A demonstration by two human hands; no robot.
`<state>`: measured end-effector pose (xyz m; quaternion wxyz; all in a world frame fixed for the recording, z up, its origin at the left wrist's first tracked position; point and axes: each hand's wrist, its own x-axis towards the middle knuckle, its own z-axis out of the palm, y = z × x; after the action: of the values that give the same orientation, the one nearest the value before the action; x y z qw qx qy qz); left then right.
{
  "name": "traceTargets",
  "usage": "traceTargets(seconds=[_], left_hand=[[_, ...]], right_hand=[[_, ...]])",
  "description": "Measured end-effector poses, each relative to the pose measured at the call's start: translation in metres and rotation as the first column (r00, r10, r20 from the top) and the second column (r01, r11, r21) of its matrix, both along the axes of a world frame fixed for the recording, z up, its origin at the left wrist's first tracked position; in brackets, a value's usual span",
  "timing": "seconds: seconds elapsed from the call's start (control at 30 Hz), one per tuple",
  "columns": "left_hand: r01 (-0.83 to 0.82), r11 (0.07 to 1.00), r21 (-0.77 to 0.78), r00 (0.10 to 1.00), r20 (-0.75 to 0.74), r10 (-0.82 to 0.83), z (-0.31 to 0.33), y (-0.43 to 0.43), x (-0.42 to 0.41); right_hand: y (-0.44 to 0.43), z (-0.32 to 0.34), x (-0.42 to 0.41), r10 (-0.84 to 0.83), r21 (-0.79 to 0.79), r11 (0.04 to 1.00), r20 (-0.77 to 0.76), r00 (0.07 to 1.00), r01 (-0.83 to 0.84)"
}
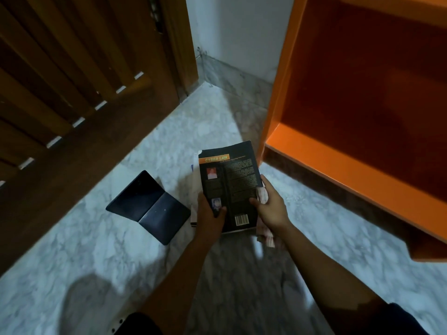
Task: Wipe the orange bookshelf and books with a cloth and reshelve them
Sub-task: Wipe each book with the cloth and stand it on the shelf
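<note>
A black paperback (232, 180), back cover up with an orange "CYBER LAW" band, is held over the marble floor. My left hand (210, 215) grips its lower left edge. My right hand (271, 209) grips its right edge together with a pale patterned cloth (263, 197), whose tail hangs blurred below the wrist. Under the book lies a small stack of other books (194, 189), mostly hidden. The orange bookshelf (338, 165) stands at the right, its lower compartment holding nothing in the part I see.
A dark blue folder (147, 207) lies open on the marble floor (96, 250) left of the books. A slatted wooden door (72, 81) fills the upper left. A white wall (242, 32) and marble skirting stand behind.
</note>
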<state>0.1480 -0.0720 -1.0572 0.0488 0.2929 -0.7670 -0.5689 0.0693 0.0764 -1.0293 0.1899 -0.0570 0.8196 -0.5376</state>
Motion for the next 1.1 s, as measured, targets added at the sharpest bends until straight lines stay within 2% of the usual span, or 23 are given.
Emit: traceTargets(seconds=[0.1,0.3,0.43,0.5,0.57,0.63,0.77,0.9,1.0,1.1], left_hand=[[-0.023,0.999,0.046,1.0,-0.005,0.023,0.002,0.01,-0.002],[-0.004,0.997,0.073,1.0,0.002,0.004,0.021,0.016,-0.005],[-0.046,0.994,0.101,0.999,-0.016,0.048,0.049,0.016,-0.011],[-0.062,0.972,0.226,0.995,-0.059,0.078,0.07,0.011,-0.012],[-0.052,0.896,0.441,0.978,-0.158,0.135,0.09,0.001,-0.011],[-0.028,0.823,0.568,0.959,-0.218,0.183,0.11,-0.007,-0.013],[0.038,0.773,0.633,0.934,-0.297,0.197,0.151,-0.005,-0.015],[0.036,0.798,0.602,0.913,-0.344,0.218,0.187,0.002,-0.018],[0.022,0.821,0.571,0.89,-0.386,0.244,0.217,0.011,-0.015],[0.044,0.836,0.546,0.867,-0.436,0.239,0.241,0.017,-0.005]], right_hand=[[0.012,0.015,-0.002,0.033,-0.062,0.998,0.065,0.997,-0.029],[0.019,0.054,0.001,0.127,-0.172,0.977,0.0,0.992,-0.125],[0.014,0.084,0.003,0.161,-0.248,0.955,-0.02,0.987,-0.161],[0.02,0.097,0.002,0.164,-0.305,0.938,-0.02,0.986,-0.163],[0.029,0.11,0.0,0.163,-0.368,0.917,-0.001,0.987,-0.152],[0.038,0.124,-0.003,0.17,-0.403,0.903,0.021,0.985,-0.147],[0.048,0.152,-0.008,0.176,-0.344,0.921,-0.059,0.983,-0.186],[0.054,0.174,-0.008,0.122,-0.233,0.96,-0.147,0.982,-0.154],[0.053,0.197,-0.004,0.044,-0.126,0.989,-0.287,0.957,-0.083],[0.049,0.224,0.005,0.009,-0.07,0.996,-0.461,0.887,-0.047]])
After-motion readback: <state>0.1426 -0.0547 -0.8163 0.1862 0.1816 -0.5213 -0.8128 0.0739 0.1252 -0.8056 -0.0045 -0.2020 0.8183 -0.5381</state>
